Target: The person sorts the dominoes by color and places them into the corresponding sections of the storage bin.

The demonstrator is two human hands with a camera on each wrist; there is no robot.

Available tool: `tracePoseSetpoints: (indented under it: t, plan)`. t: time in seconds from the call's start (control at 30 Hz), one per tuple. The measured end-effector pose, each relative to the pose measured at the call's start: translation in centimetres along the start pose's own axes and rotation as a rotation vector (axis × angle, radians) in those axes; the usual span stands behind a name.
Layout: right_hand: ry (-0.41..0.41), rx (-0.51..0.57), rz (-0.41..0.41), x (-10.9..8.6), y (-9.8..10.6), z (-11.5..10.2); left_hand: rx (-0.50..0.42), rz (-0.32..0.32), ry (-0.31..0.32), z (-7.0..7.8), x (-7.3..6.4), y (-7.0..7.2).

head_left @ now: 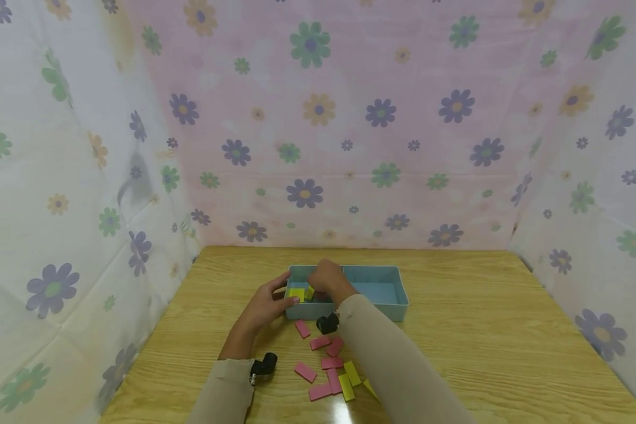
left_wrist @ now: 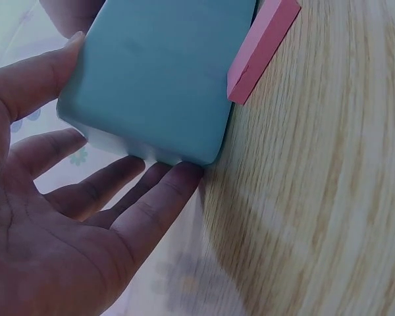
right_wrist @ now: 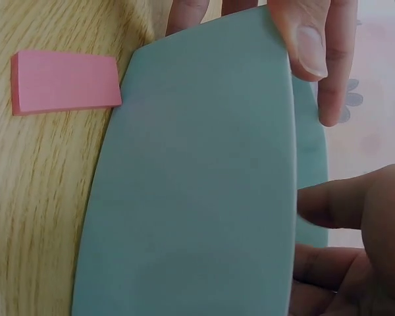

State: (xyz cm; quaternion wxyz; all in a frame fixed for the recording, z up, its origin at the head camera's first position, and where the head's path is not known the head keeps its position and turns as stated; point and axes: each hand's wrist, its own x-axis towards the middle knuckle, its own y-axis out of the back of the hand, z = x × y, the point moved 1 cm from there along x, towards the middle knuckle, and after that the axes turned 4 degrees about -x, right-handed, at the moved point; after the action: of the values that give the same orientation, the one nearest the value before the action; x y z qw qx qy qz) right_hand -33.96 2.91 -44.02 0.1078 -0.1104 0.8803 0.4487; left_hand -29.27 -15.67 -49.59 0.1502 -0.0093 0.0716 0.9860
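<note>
A light blue box (head_left: pixel 373 312) with two compartments stands on the table. My left hand (head_left: pixel 265 305) grips its left end, the thumb at the front rim and the fingertips against the end wall (left_wrist: pixel 151 85). Yellow blocks (head_left: pixel 297 294) lie in the left compartment. My right hand (head_left: pixel 328 277) reaches down into that compartment, beside a yellow block (head_left: pixel 310 293). In the right wrist view its thumb and fingers dip behind the front wall (right_wrist: pixel 191 171), so whether they hold a block is hidden.
Several pink blocks (head_left: pixel 305 372) lie scattered before the box, one pink block (right_wrist: pixel 66 82) close to its front wall. Yellow blocks (head_left: pixel 346 387) lie nearer, partly under the right sleeve (head_left: pixel 392 365). Flowered cloth (head_left: pixel 350 129) surrounds the wooden table (head_left: pixel 471 318) at back and sides.
</note>
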Motion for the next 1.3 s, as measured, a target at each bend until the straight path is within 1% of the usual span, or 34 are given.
tracePoseSetpoints:
  t: [0.07, 0.23, 0.33, 0.43, 0.57, 0.73, 0.87, 1.13, 1.3]
  plan:
    - [-0.008, 0.033, -0.017, 0.1, -0.1, 0.1, -0.001, -0.001, 0.000, 0.0, 0.0, 0.0]
    - [-0.036, 0.173, -0.048, 0.2, -0.4, 0.2, -0.022, 0.002, 0.006, 0.0, 0.0, 0.0]
    - [-0.044, 0.213, -0.058, 0.3, -0.7, 0.3, -0.021, 0.003, 0.000, 0.0, 0.0, 0.0]
    - [-0.044, 0.213, -0.059, 0.4, -0.8, 0.4, -0.011, -0.004, -0.005, 0.0, 0.0, -0.1]
    - [-0.042, 0.186, -0.060, 0.6, -1.0, 0.4, -0.002, -0.010, -0.009, 0.1, 0.0, -0.1]
    - [-0.040, 0.158, -0.059, 0.5, -1.2, 0.2, -0.015, 0.000, -0.002, 0.0, 0.0, -0.1]
    - [-0.017, 0.139, -0.048, 0.2, -1.1, 0.1, -0.009, 0.009, -0.001, 0.1, -0.1, -0.1]
    - [-0.004, 0.129, -0.055, -0.1, -1.1, 0.0, -0.008, 0.006, -0.002, 0.1, -0.2, -0.1]
    - [-0.009, 0.153, -0.064, -0.2, -1.0, -0.1, -0.011, -0.001, 0.000, 0.1, -0.1, -0.1]
